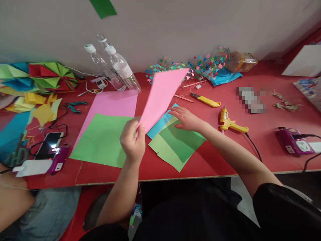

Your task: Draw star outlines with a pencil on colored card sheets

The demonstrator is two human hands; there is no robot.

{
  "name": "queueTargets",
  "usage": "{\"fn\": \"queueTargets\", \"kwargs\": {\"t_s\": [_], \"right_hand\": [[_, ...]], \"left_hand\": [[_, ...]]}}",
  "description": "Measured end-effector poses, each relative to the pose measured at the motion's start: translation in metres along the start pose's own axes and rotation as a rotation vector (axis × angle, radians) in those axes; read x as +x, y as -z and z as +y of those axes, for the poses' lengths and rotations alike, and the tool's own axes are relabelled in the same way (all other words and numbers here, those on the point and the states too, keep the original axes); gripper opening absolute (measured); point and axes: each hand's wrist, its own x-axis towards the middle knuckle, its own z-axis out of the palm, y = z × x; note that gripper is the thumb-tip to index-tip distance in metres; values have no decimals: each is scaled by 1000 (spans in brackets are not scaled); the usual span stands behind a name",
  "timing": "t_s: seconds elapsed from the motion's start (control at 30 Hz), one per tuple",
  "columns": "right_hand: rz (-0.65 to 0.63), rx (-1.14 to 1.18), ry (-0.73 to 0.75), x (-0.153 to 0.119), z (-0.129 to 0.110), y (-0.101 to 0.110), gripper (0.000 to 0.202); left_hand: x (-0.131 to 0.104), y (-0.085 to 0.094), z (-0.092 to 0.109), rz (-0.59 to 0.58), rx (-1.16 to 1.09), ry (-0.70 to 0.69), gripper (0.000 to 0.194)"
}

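One pink sheet [163,97] is slanting upward, pinched in the left hand [132,140], likely giving the open right hand [185,119] room.

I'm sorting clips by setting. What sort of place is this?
Probably a craft workspace: the left hand holds pink paper, and a glue gun and a yellow cutter lie on the red table.

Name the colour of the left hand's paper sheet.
The paper sheet is pink, shown in the head view.
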Motion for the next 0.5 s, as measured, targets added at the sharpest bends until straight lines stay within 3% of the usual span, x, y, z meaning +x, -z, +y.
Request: {"fn": "queueTargets", "kwargs": {"t_s": [0.1, 0.2, 0.37, 0.5], "right_hand": [[-75, -47, -41, 25, 5, -14, 76], [-63, -128, -107, 24, 6, -18, 78], [-46, -278, -167, 12, -5, -4, 61], [-62, -291, -159, 0, -8, 12, 50]], "left_hand": [[-1, 4, 6, -55, -57, -96, 27], [-2, 10, 0, -8, -87, -39, 26], [-2, 8, -16, 140, -108, 97, 18], [3, 6, -12, 162, -104, 28, 22]]}}
